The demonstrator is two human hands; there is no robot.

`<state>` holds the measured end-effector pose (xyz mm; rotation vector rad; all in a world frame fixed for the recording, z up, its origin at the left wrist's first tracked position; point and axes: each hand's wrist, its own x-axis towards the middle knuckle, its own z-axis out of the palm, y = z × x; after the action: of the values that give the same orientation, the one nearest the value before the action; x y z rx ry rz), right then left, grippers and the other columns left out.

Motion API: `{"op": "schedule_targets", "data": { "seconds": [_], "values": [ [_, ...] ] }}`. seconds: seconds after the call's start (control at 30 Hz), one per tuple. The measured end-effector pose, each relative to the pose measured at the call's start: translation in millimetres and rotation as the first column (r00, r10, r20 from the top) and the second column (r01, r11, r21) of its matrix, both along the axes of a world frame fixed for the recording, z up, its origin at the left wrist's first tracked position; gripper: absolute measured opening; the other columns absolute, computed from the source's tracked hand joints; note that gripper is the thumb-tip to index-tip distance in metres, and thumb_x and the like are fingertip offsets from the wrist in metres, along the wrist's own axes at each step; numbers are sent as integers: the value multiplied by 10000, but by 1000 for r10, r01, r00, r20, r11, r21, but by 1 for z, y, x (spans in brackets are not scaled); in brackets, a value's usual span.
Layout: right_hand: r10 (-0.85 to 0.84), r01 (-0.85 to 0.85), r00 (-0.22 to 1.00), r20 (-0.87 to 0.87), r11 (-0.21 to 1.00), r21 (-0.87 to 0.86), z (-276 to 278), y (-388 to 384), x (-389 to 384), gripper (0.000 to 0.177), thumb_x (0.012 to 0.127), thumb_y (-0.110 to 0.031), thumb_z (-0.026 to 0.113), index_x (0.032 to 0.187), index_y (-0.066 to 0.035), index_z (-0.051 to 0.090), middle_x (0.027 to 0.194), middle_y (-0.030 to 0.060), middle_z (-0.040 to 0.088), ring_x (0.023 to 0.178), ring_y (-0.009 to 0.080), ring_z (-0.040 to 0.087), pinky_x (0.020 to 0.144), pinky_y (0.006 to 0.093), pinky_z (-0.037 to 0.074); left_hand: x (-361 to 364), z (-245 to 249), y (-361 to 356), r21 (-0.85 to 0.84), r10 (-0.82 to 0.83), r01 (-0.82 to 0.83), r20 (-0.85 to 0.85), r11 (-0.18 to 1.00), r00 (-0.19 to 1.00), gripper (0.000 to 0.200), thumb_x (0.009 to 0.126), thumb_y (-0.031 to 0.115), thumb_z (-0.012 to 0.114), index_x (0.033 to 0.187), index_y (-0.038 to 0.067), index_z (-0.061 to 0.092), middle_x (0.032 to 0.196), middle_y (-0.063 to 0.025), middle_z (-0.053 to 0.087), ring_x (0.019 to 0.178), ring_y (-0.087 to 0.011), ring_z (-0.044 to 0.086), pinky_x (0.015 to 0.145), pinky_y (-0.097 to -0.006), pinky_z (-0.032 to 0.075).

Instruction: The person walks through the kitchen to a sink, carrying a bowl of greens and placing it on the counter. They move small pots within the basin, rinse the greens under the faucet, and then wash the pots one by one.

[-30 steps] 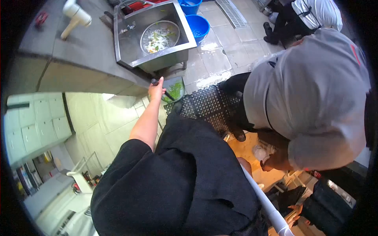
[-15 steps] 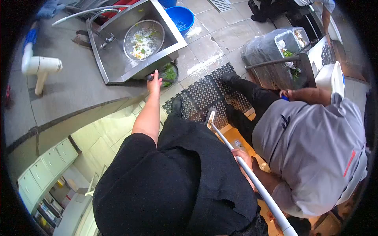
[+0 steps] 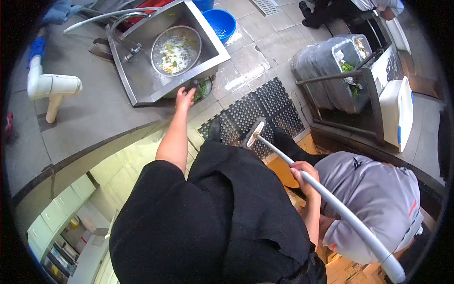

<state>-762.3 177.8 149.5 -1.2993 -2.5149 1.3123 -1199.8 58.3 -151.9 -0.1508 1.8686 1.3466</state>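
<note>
My left hand [image 3: 185,98] reaches down beside the sink's front edge, fingers apart, right at a dark handle-like piece [image 3: 193,85]. Just beyond it, partly hidden under the sink, is a round container with green leaves [image 3: 204,89]. My right hand [image 3: 305,175] is wrapped round the pale pole of a long-handled floor brush [image 3: 338,204]. Its white-backed head [image 3: 255,134] is over the black rubber mat [image 3: 279,106], and the pole slants back past my right side. In the metal sink [image 3: 137,85] a round metal strainer [image 3: 176,51] holds food scraps and leaves.
A co-worker in a grey shirt [image 3: 369,203] bends low close on my right. Blue bucket [image 3: 219,24] with liquid stands behind the sink. A lined bin [image 3: 331,71] with scraps is beyond the mat. White pipe [image 3: 54,87] stands on the left counter. Another person [image 3: 326,12] is at top right.
My left hand has loosened from the dark handle, which now lies past the fingers. My right hand has swung the brush pole outward and up. The co-worker has bent lower, away from the bin.
</note>
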Motion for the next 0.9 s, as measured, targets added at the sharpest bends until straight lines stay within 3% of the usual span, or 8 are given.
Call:
{"op": "schedule_targets", "data": {
  "seconds": [0.27,0.33,0.53,0.57,0.63,0.73,0.83,0.9],
  "values": [
    [-17,25,997,-81,994,104,-14,41,-51,173,799,-211,658,820,-45,614,839,105,644,790,234,625,702,336,488,36,-1,-43,-206,-701,678,-66,705,710,500,777,382,685,1120,42,555,933,-79,641,737,-138,610,566,-301,491],
    [-28,33,998,-54,994,108,-22,60,-70,168,795,-218,667,836,-61,623,807,100,640,756,226,626,686,327,489,66,82,-6,-3,-704,704,-45,710,709,460,796,353,677,1116,44,562,934,-76,644,748,-132,610,599,-300,496],
    [88,-88,996,8,991,102,-51,122,-140,184,775,-202,663,870,-52,615,826,116,645,780,254,630,681,363,489,127,282,128,237,-480,855,-744,461,465,530,749,357,694,1173,81,535,1111,-124,574,711,-197,615,671,-318,496],
    [14,-33,965,-262,997,-67,-89,138,-142,203,771,-191,652,916,-56,609,847,127,644,804,277,628,706,376,486,137,285,153,226,-468,852,-755,472,460,530,749,357,694,1173,81,535,1111,-124,574,711,-197,615,671,-318,496],
    [401,-237,885,-236,825,512,-93,159,-160,309,757,-164,632,1044,-62,583,894,148,644,865,327,618,779,398,474,146,287,200,33,-195,878,-971,477,142,446,736,353,687,1079,90,579,976,-149,598,718,-297,611,662,-373,495],
    [183,-182,983,2,975,126,-60,202,-170,407,760,-185,647,1132,-51,550,1072,166,605,894,301,625,800,377,476,127,267,261,-124,-259,842,-966,525,19,339,729,324,680,957,86,601,837,-159,597,747,-336,605,664,-411,491],
    [-9,13,960,-280,1000,12,-52,238,-150,438,793,-239,651,1169,-50,529,1021,131,635,885,226,636,784,336,481,74,286,307,-218,-608,790,-760,574,232,243,748,289,653,777,50,620,729,-164,612,711,-294,624,616,-400,479],
    [10,1,967,-253,999,42,-78,269,-117,383,814,-227,637,1133,-37,544,971,116,644,829,189,630,759,309,484,35,294,328,-147,-471,660,-812,736,344,267,741,303,659,732,40,617,634,-150,605,627,-296,624,561,-415,461]
  ]
}}
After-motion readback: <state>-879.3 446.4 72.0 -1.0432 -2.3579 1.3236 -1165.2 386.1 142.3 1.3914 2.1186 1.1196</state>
